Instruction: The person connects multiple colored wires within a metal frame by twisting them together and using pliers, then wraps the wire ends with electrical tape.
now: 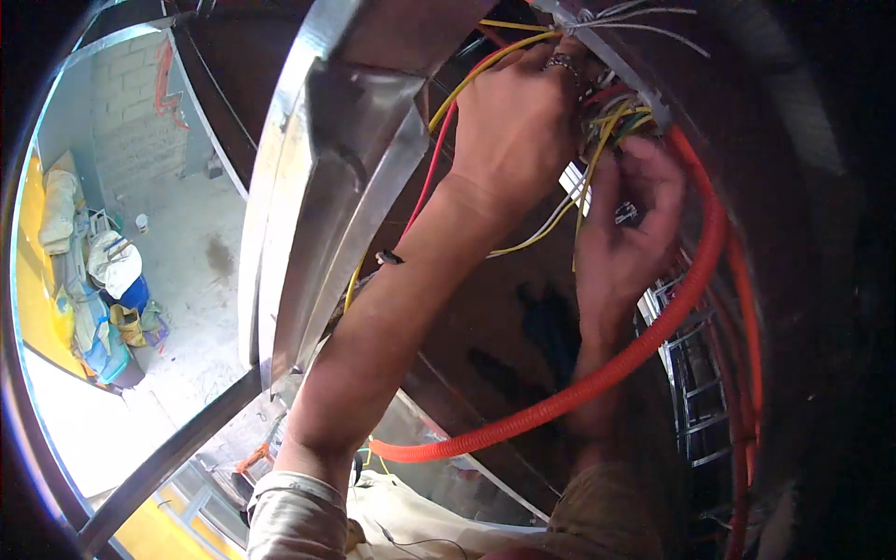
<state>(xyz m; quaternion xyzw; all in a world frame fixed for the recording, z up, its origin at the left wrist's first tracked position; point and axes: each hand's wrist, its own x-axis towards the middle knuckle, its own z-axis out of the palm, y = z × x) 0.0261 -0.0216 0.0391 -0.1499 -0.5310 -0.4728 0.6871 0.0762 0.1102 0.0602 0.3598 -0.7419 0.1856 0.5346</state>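
Observation:
A tangle of thin electrical wires, yellow, green, red and white, hangs at the upper right beside a metal edge. My left hand reaches into its upper left side. Its fingers are curled, and the fingertips are hidden behind the knuckles. A dark beaded band shows on that hand. Just below the tangle is my right hand, with thumb and fingers bent together around the lower wires. An orange corrugated conduit loops under and around my right forearm. Grey-white wire ends fan out above.
A bent metal profile stands left of my left forearm. Through the opening beyond lies a concrete floor with piled bags and a white bucket lid. A ladder-like metal frame shows at the lower right.

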